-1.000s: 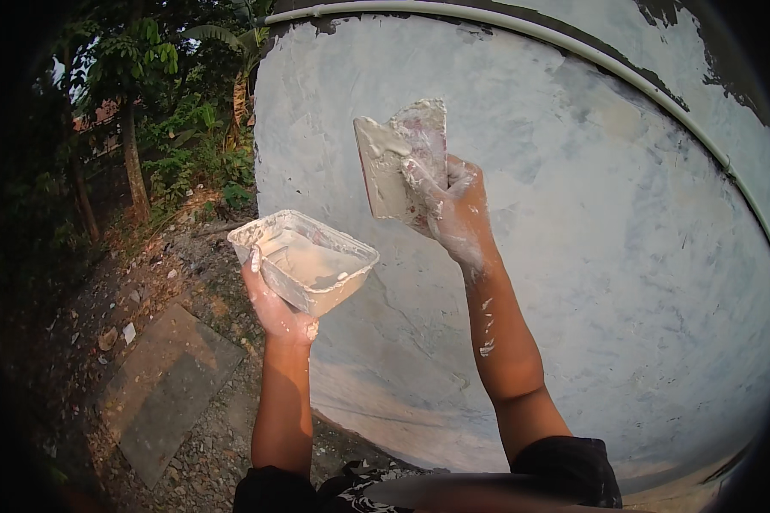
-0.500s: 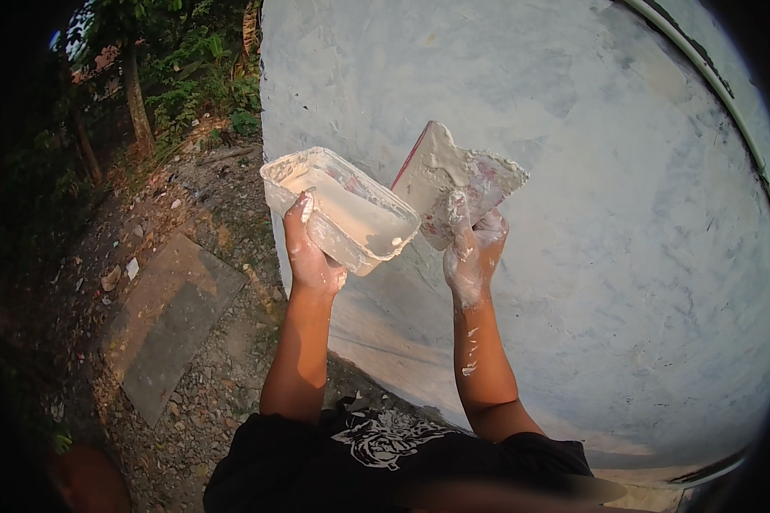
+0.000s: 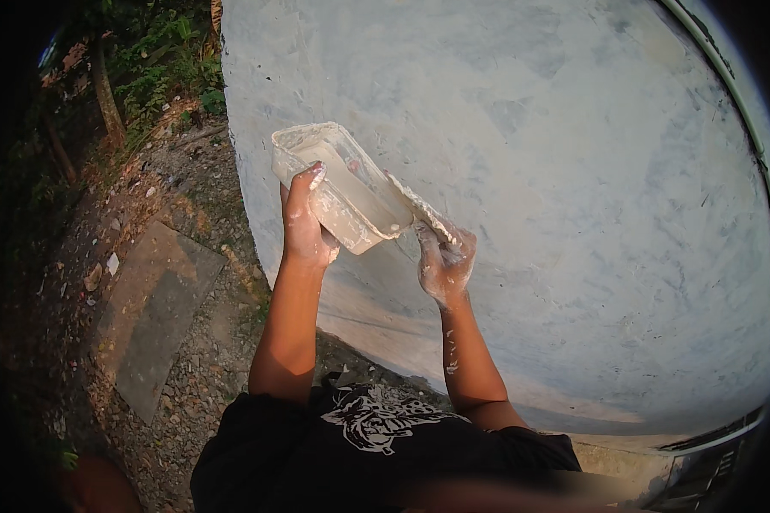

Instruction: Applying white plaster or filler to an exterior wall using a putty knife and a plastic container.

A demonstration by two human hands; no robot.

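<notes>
My left hand (image 3: 306,224) grips a rectangular clear plastic tub (image 3: 346,224) by its near long side, thumb over the rim. Off-white wet plaster (image 3: 344,186) lies inside, and dried smears coat the tub's walls. In my right hand (image 3: 447,267), a flat plaster-covered scraper (image 3: 423,208) is pinched, seen nearly edge-on at the tub's right end. It appears to touch the rim there; its lower part is hidden behind the fingers. Pale plaster whitens my right fingers and spots the forearm.
A grey-white skimmed wall (image 3: 573,214) fills the middle and right, with a pale pipe (image 3: 727,81) along its far right. To the left lies stony ground (image 3: 201,368) with a flat board (image 3: 158,316); trees (image 3: 103,94) and green plants (image 3: 175,64) stand beyond.
The scraper has turned from its broad face to nearly edge-on and come down to the tub's right end. My right hand moved left and lower. The tub is still held in my left hand.
</notes>
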